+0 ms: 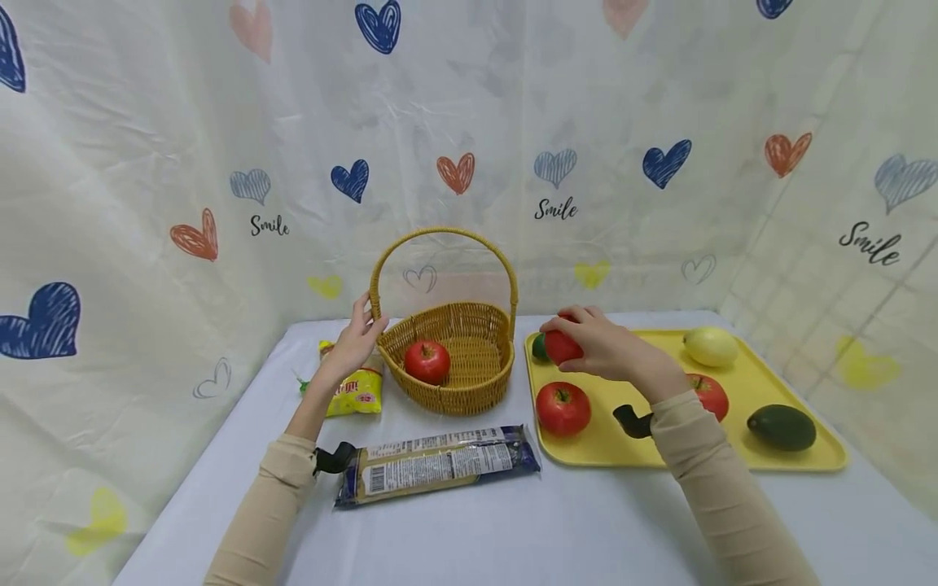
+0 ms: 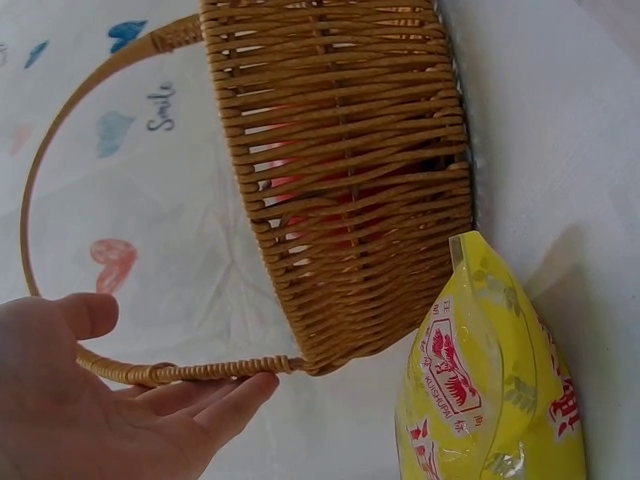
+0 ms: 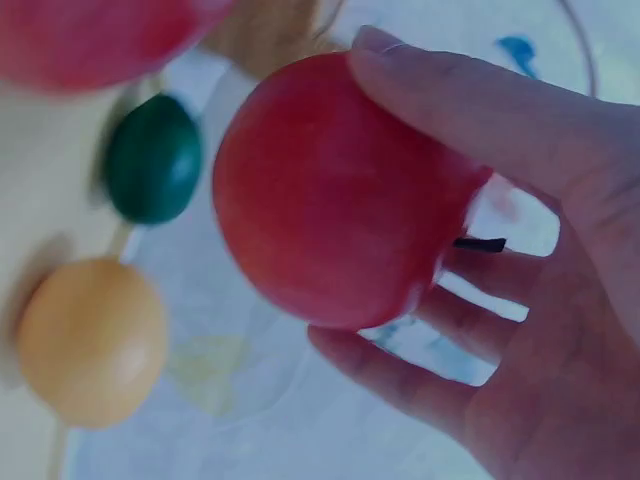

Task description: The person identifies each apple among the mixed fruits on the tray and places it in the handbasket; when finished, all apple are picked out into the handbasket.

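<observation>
My right hand (image 1: pixel 604 346) holds a red apple (image 3: pixel 330 200) above the left part of the yellow tray (image 1: pixel 623 448), with thumb and fingers round it; its dark stem points toward the palm. At the wicker basket (image 1: pixel 476 399), my left hand (image 2: pixel 130 400) touches the left side of the arched handle (image 2: pixel 210 371). Those fingers lie nearly straight behind the handle, while the thumb stands apart from it. Inside the basket lies another red apple (image 1: pixel 427 362). On the tray, a red apple (image 1: pixel 563 408) sits just below my right hand, beside a partly hidden green fruit (image 1: pixel 540 347).
Left of the basket lies a yellow snack bag (image 1: pixel 359 393), with something green poking out beside it. A long blue-and-tan packet (image 1: pixel 440 464) lies in front. The tray also bears a pale yellow fruit (image 1: pixel 711 347), a partly covered apple (image 1: pixel 709 396) and a dark green avocado-like fruit (image 1: pixel 781 427).
</observation>
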### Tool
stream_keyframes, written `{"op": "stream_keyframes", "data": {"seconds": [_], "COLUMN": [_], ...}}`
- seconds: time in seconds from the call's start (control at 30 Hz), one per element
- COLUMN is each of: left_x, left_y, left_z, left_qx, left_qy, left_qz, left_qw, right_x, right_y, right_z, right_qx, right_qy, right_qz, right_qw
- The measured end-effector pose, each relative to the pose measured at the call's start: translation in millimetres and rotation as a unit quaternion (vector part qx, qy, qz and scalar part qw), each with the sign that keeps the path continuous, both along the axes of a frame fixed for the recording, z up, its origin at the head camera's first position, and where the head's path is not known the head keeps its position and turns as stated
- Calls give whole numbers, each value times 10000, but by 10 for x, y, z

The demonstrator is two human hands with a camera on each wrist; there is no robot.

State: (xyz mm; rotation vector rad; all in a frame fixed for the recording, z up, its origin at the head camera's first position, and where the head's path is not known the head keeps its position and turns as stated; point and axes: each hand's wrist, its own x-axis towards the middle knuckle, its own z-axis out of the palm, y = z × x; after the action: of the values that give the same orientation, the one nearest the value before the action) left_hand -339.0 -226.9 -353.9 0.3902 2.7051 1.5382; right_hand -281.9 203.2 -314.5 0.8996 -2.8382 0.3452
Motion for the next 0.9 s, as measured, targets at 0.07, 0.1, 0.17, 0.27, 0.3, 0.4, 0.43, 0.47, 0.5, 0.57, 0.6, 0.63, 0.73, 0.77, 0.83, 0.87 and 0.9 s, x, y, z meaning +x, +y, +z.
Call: {"op": "stream_keyframes", "data": {"seconds": [0.07,0.1,0.17,0.27,0.3,0.4,0.43,0.47,0.5,0.57,0.6,0.63,0.73,0.77,0.83,0.87,0.9], "left_x": [9,9,3,-15,-16,6,22,38,53,62,63,60,50,49,53,55,56], "left_y": [-4,-4,3,25,33,35,30,18,4,-2,-5,-7,-7,-5,1,3,6], "left_z": [-2,-6,-11,-6,-3,-3,-7,-13,-21,-38,-43,-46,-44,-41,-33,-32,-32], "left_qx": [-2,-3,0,4,16,50,60,47,29,-28,-41,-54,-48,-39,-19,-19,-19], "left_qy": [28,68,186,342,374,376,346,327,312,286,282,289,341,355,350,342,332], "left_qz": [-4,2,-7,-23,-24,-31,-15,3,26,74,95,112,110,96,86,79,72], "left_qw": [10000,10000,9998,9994,9993,9993,9994,9995,9995,9996,9995,9995,9993,9993,9993,9994,9994], "right_x": [56,78,100,70,43,-46,-66,-83,-93,-99,-99,-103,-123,-132,-154,-164,-174], "right_y": [-134,-206,-365,-618,-706,-961,-1044,-1123,-1199,-1314,-1364,-1409,-1520,-1552,-1609,-1633,-1655], "right_z": [40,55,85,128,140,167,171,168,161,145,138,130,99,85,50,32,14], "right_qx": [-66,-131,-283,-354,-299,74,202,325,444,597,662,737,1000,1104,1310,1381,1459], "right_qy": [220,323,508,647,668,690,683,705,745,720,693,639,418,341,172,82,1], "right_qz": [227,344,549,781,826,946,992,1033,1070,1109,1115,1112,993,963,909,880,865], "right_qw": [9995,9988,9968,9942,9939,9931,9925,9916,9905,9894,9891,9890,9891,9886,9871,9865,9855]}}
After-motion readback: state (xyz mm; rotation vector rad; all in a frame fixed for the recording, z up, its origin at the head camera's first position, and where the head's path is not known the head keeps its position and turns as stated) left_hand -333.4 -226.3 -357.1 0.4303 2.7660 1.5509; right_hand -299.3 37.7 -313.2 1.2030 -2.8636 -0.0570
